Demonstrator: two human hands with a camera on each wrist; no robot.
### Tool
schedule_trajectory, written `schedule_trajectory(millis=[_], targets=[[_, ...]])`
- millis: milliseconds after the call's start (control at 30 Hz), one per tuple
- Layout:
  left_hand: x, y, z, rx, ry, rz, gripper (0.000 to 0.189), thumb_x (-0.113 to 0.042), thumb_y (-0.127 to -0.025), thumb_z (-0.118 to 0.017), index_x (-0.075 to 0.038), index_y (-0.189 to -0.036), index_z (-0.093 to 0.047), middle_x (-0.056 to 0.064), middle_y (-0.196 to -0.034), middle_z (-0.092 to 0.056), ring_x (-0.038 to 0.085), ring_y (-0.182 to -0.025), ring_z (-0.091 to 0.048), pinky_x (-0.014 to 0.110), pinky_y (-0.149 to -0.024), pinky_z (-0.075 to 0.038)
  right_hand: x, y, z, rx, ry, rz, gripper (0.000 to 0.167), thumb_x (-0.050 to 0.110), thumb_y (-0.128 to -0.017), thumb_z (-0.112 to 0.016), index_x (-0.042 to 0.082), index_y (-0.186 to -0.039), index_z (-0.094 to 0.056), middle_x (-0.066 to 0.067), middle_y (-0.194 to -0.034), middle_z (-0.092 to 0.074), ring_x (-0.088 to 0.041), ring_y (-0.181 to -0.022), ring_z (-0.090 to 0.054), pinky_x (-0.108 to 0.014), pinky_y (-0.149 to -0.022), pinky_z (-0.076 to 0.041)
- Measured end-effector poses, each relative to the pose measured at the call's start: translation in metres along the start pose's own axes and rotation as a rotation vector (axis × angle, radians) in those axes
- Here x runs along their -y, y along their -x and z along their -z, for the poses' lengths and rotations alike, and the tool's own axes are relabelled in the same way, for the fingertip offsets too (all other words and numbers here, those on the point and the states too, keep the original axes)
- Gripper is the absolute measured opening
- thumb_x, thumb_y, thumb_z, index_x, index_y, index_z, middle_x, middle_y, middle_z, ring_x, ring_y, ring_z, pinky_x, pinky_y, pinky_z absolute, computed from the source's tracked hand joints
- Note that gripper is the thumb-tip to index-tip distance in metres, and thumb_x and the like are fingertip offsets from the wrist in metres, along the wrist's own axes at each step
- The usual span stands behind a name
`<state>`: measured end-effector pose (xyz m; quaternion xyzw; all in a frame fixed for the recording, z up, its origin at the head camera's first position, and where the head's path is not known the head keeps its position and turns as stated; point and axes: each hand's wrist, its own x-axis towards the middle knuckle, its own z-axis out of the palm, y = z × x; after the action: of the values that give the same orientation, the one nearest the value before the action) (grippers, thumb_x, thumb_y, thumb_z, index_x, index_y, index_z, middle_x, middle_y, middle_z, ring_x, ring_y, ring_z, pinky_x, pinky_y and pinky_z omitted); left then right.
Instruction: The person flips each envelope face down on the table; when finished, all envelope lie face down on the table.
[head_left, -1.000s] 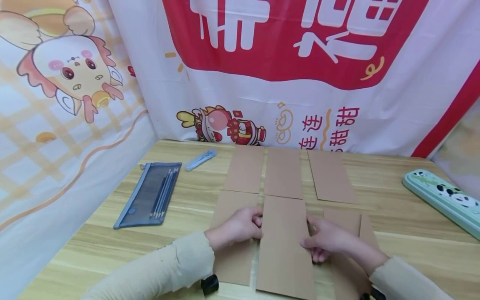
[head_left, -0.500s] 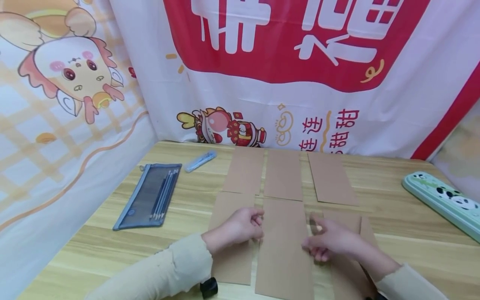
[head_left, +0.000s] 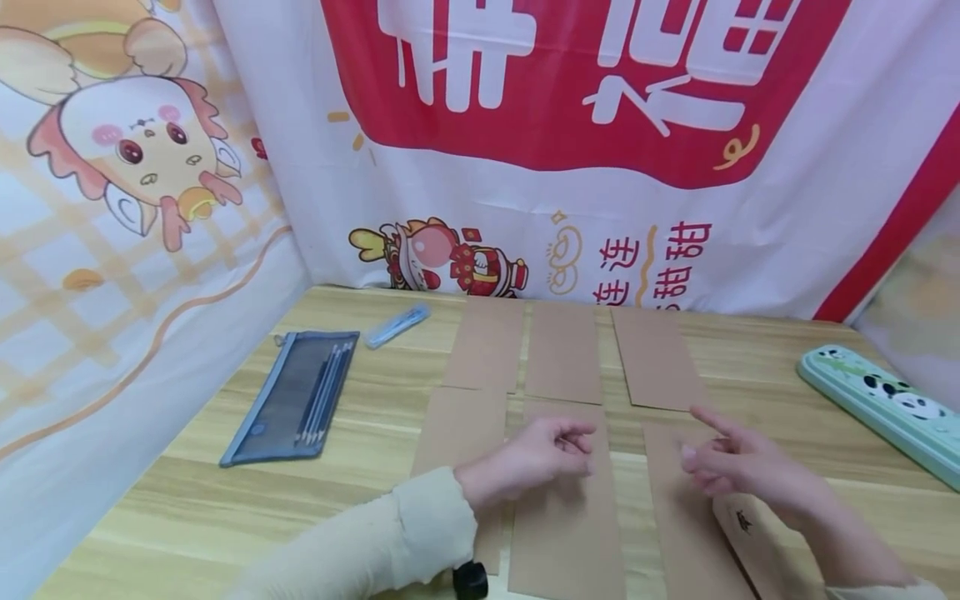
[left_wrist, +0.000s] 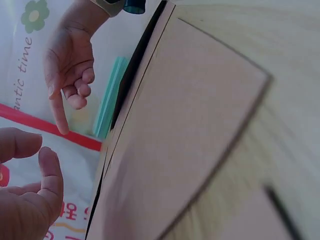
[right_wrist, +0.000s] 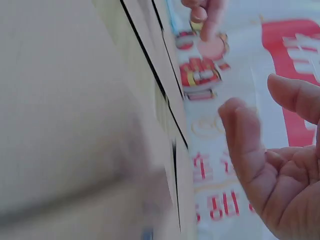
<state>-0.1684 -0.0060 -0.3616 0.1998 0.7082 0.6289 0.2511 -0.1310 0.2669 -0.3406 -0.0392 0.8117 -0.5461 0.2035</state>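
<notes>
Flat brown cardboard sheets lie in two rows in the head view. My left hand (head_left: 543, 458) hovers over the middle front sheet (head_left: 562, 542), index finger reaching right, holding nothing. Above the right front sheet (head_left: 671, 492) is my right hand (head_left: 750, 467), its index finger extended and nothing in its grasp. Partly under that hand lies a brown piece with a rounded corner and a small black print (head_left: 757, 542). The left front sheet (head_left: 457, 433) is partly covered by my left forearm. In both wrist views the thumb and index finger are apart.
Three more sheets form the back row, the rightmost (head_left: 656, 358) set slightly apart. A blue mesh pouch (head_left: 292, 400) with pencils and a small clear blue case (head_left: 397, 325) lie left. A green panda case (head_left: 885, 400) lies right. Printed cloth (head_left: 450, 192) hangs behind the table.
Both hands have left the edges of the middle front sheet, which stays in place. The two hands have moved right, and the printed brown piece shows beneath the right one.
</notes>
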Motion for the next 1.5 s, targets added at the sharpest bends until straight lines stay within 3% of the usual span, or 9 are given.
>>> schedule_trajectory(millis=[200, 367, 500, 633, 767, 867, 1133, 1333, 1500], targets=[[0.005, -0.010, -0.021, 0.051, 0.016, 0.050, 0.054, 0.001, -0.082, -0.061, 0.007, -0.132, -0.043, 0.015, -0.118, -0.058, 0.014, -0.095, -0.058, 0.025, -0.085, -0.051, -0.027, 0.015, 0.036, -0.053, -0.017, -0.052, 0.077, 0.021, -0.096, -0.048, -0.008, -0.144, 0.004, -0.021, -0.122, -0.054, -0.009, -0.094, -0.063, -0.028, -0.079, -0.054], [0.008, -0.020, -0.033, 0.055, 0.018, 0.068, 0.054, -0.001, -0.081, -0.063, 0.004, -0.132, -0.045, 0.012, -0.120, -0.059, 0.014, -0.101, -0.059, 0.025, -0.091, -0.048, -0.048, 0.026, 0.062, -0.001, -0.060, -0.072, 0.077, 0.020, -0.098, -0.043, -0.007, -0.141, 0.015, -0.008, -0.120, -0.060, -0.003, -0.096, -0.062, -0.026, -0.079, -0.053], [0.007, -0.028, -0.042, 0.068, 0.092, 0.096, 0.052, 0.002, -0.080, -0.062, 0.006, -0.129, -0.047, 0.012, -0.116, -0.060, 0.016, -0.100, -0.058, 0.028, -0.091, -0.049, -0.060, 0.029, 0.073, 0.057, -0.086, -0.108, 0.078, 0.020, -0.099, -0.041, -0.007, -0.138, 0.020, -0.004, -0.118, -0.062, -0.002, -0.096, -0.061, -0.031, -0.081, -0.054], [0.007, -0.034, -0.052, 0.073, 0.155, 0.131, 0.052, 0.007, -0.078, -0.060, 0.008, -0.128, -0.047, 0.012, -0.113, -0.058, 0.017, -0.100, -0.057, 0.029, -0.090, -0.050, -0.069, 0.028, 0.075, 0.105, -0.150, -0.078, 0.079, 0.016, -0.099, -0.041, -0.009, -0.136, 0.024, 0.001, -0.117, -0.061, -0.005, -0.098, -0.062, -0.033, -0.083, -0.054], [0.007, -0.036, -0.061, 0.033, 0.147, 0.136, 0.052, 0.008, -0.077, -0.061, 0.008, -0.128, -0.048, 0.015, -0.119, -0.057, 0.023, -0.110, -0.054, 0.031, -0.093, -0.049, -0.075, 0.024, 0.072, 0.150, -0.246, -0.006, 0.077, 0.011, -0.099, -0.039, -0.008, -0.133, 0.028, 0.011, -0.112, -0.062, -0.006, -0.100, -0.061, -0.029, -0.085, -0.053], [0.007, -0.038, -0.066, 0.002, 0.146, 0.135, 0.052, 0.009, -0.077, -0.061, 0.007, -0.127, -0.048, 0.018, -0.123, -0.056, 0.026, -0.115, -0.053, 0.032, -0.094, -0.048, -0.076, 0.022, 0.070, 0.168, -0.291, 0.027, 0.077, 0.009, -0.099, -0.038, -0.007, -0.132, 0.029, 0.010, -0.112, -0.063, -0.006, -0.102, -0.061, -0.028, -0.086, -0.052], [0.005, -0.043, -0.070, -0.081, 0.224, 0.176, 0.047, 0.007, -0.077, -0.062, 0.004, -0.123, -0.053, 0.015, -0.124, -0.056, 0.028, -0.111, -0.055, 0.037, -0.093, -0.049, -0.078, 0.020, 0.065, 0.144, -0.407, 0.070, 0.076, 0.007, -0.099, -0.035, -0.006, -0.131, 0.033, 0.008, -0.111, -0.064, -0.009, -0.102, -0.061, -0.030, -0.086, -0.052], [0.007, -0.042, -0.072, -0.134, 0.310, 0.150, 0.049, 0.007, -0.076, -0.060, 0.006, -0.124, -0.051, 0.017, -0.126, -0.053, 0.031, -0.116, -0.051, 0.039, -0.094, -0.048, -0.082, 0.017, 0.058, 0.120, -0.466, 0.148, 0.073, 0.004, -0.099, -0.033, -0.012, -0.130, 0.032, 0.009, -0.113, -0.060, -0.006, -0.103, -0.060, -0.029, -0.087, -0.052], [0.008, -0.038, -0.068, -0.176, 0.260, 0.087, 0.049, 0.005, -0.077, -0.061, 0.004, -0.125, -0.052, 0.014, -0.122, -0.056, 0.026, -0.113, -0.053, 0.037, -0.096, -0.046, -0.079, 0.013, 0.050, 0.106, -0.453, 0.154, 0.068, 0.004, -0.099, -0.034, -0.017, -0.134, 0.021, 0.009, -0.113, -0.061, -0.006, -0.104, -0.059, -0.029, -0.087, -0.052]])
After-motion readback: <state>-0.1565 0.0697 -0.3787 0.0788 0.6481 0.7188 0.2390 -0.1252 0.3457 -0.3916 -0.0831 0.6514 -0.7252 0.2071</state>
